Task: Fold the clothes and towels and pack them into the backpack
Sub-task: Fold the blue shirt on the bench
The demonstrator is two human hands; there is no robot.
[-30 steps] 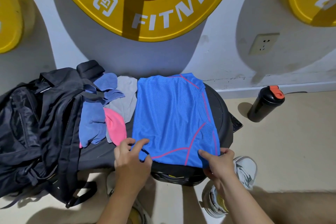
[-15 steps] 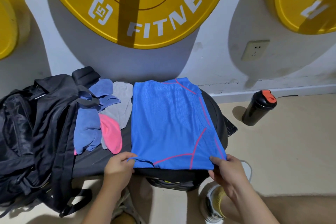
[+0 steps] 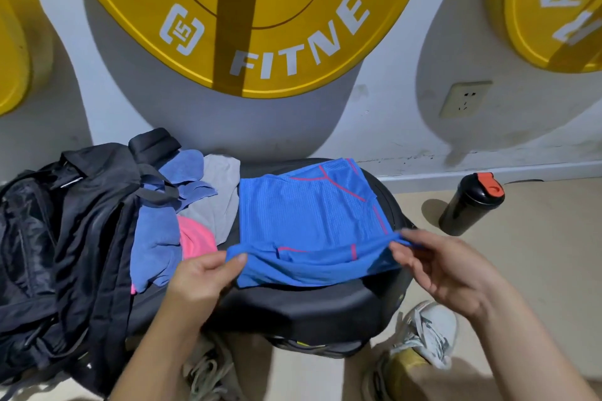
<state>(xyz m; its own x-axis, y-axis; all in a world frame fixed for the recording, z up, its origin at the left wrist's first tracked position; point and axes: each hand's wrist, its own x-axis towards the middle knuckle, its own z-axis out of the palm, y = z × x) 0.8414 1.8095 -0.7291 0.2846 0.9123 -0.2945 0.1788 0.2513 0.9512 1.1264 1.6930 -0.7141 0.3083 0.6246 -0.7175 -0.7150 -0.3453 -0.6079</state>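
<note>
Shirt [image 3: 303, 215] lies on black seat [image 3: 309, 306] against wall [image 3: 391, 127].

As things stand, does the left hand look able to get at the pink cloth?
Probably, once freed: the pink cloth lies partly bare just beyond the left hand, but that hand pinches a corner of the blue shirt.

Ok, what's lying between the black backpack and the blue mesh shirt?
In the head view, a loose pile: a dusty-blue towel, a grey cloth and a pink cloth, between the backpack and the blue mesh shirt.
</note>
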